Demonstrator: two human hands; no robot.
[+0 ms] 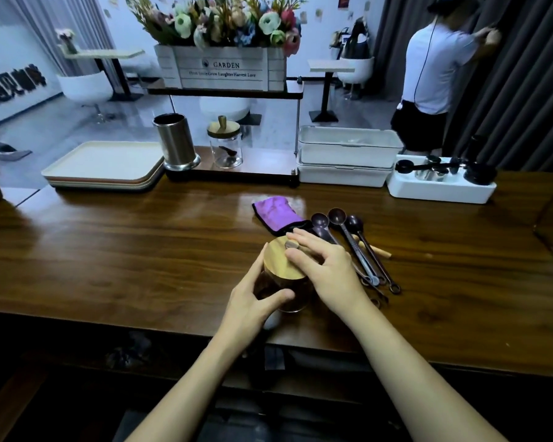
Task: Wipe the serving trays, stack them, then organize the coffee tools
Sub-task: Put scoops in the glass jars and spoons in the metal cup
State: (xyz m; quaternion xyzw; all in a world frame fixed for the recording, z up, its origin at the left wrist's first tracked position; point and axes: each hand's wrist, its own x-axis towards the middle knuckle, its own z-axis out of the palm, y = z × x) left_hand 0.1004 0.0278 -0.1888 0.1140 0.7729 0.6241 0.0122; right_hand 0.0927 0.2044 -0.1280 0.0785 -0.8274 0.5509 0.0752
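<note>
I see the glass jar (296,298) upright on the wood table (109,250), near the front edge, approx. in the middle. Its long axis is vertical, with the mouth pointing up.

My left hand (256,298) grasps the jar from the left side, fingers curled round the glass and thumb across the front. My right hand (326,266) is on the wooden lid (278,260) on top of the jar. Index finger and thumb pinch the small knob (291,244) in the lid's centre. I cannot tell if the lid sits fully down.

Just right of the jar lie 3 dark measuring spoons (351,244), flat and close side by side. Their long axes run from far-left to near-right: bowls point away from me, handle ends w/ rings point to the near-right. A light wooden stick (380,251) lies partly under them.

A purple cloth (273,212) lies folded just behind the jar, beside the spoon bowls.

At the far left the serving trays (103,164) are in 1 stack, cream one on top. On the shelf base stand a steel canister (174,141) and a 2nd jar (225,145) w/ wooden lid. Right of that are 2 white bins (345,151), stacked, then a white holder (441,193) w/ black and metal coffee tools.
</note>
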